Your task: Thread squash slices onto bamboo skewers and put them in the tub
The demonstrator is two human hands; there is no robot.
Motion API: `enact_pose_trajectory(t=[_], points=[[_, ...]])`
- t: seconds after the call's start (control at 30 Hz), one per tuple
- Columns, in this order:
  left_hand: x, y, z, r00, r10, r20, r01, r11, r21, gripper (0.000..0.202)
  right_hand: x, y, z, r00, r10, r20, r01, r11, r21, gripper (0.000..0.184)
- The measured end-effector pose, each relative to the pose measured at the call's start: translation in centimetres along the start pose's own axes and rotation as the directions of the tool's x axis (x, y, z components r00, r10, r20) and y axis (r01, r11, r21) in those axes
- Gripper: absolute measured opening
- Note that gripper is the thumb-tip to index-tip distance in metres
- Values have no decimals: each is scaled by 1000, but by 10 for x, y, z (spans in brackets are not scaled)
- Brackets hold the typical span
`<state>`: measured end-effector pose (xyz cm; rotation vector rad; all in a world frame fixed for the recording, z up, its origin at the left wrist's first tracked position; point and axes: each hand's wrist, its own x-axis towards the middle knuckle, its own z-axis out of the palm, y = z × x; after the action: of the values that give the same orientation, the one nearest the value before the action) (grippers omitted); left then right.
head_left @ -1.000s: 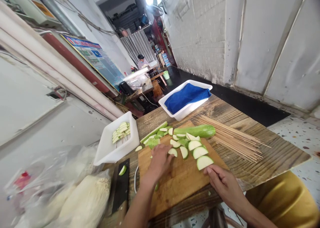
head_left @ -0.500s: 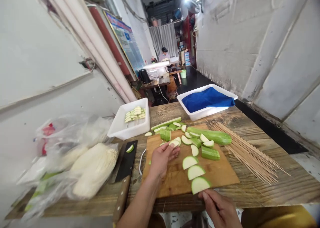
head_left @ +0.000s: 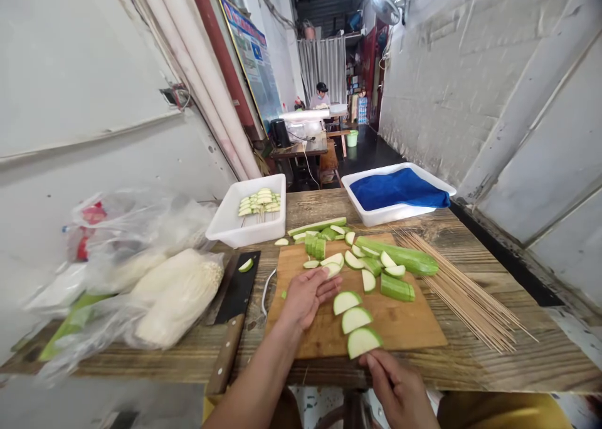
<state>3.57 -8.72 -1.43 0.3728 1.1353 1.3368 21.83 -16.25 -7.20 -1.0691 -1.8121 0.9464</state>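
Note:
My left hand lies flat and open on the wooden cutting board, fingertips touching a zucchini slice. My right hand is at the board's near edge, fingers curled, a fingertip touching the nearest of three zucchini slices laid in a row. More slices and a stack of them lie further back, beside a half zucchini.
Bamboo skewers lie right of the board. A cleaver lies to its left, beside bags of enoki mushrooms. A white tray holds skewered slices; another tray holds a blue cloth. A person sits far back.
The view has turned and dropped, so the table sits more level. My right hand drew back to the board's near edge. My left hand stayed on the board by the slices.

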Motion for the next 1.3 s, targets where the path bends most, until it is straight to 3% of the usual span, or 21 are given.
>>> enact_pose_trajectory(t=[0.83, 1.1, 1.3], points=[[-3, -15, 6, 998, 12, 58, -14, 999, 39, 21, 6, -3, -4, 1000, 1, 17, 0, 998, -70, 36], [-6, -23, 21, 995, 73, 67, -59, 978, -201, 30, 7, -2, 1, 1000, -11, 22, 13, 998, -63, 37], [-7, -27, 26, 991, 133, 8, -129, 975, -178, 23, 6, -3, 2, 1000, -7, 24, 8, 1000, -27, 36]])
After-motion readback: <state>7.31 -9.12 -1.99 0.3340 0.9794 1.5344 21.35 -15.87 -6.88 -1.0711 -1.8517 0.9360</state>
